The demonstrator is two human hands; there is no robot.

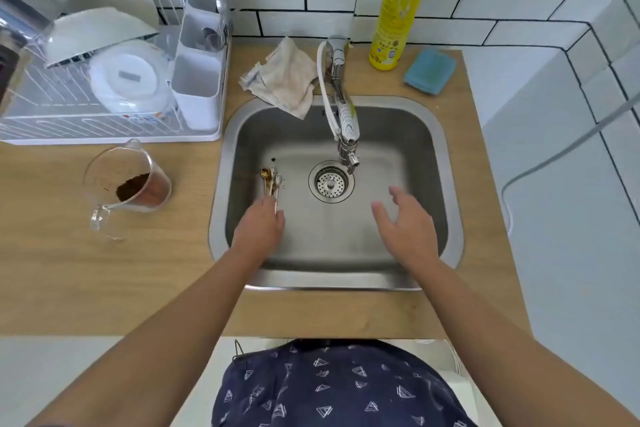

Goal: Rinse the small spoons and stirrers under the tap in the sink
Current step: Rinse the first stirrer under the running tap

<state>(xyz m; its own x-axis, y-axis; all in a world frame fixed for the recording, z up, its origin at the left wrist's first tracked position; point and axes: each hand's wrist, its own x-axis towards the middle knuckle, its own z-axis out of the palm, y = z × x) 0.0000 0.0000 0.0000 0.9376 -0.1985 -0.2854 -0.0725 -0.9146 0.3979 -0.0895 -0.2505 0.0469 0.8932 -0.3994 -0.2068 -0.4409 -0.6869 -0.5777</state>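
Observation:
A small bunch of spoons and stirrers (272,181), gold and silver, lies on the left floor of the steel sink (446,163). My left hand (260,225) reaches onto their handle ends, fingers curled over them; whether it grips them is hidden under the hand. My right hand (407,220) hovers with fingers spread over the right half of the sink, holding nothing. The chrome tap (344,114) with a white hose juts over the drain strainer (330,181). No water stream is visible.
A glass measuring jug (128,184) with brown powder stands on the wooden counter left of the sink. A white dish rack (114,80) with bowls and cutlery holder sits behind it. A cloth (285,80), yellow dish-soap bottle (401,7) and blue sponge (429,70) lie behind the sink.

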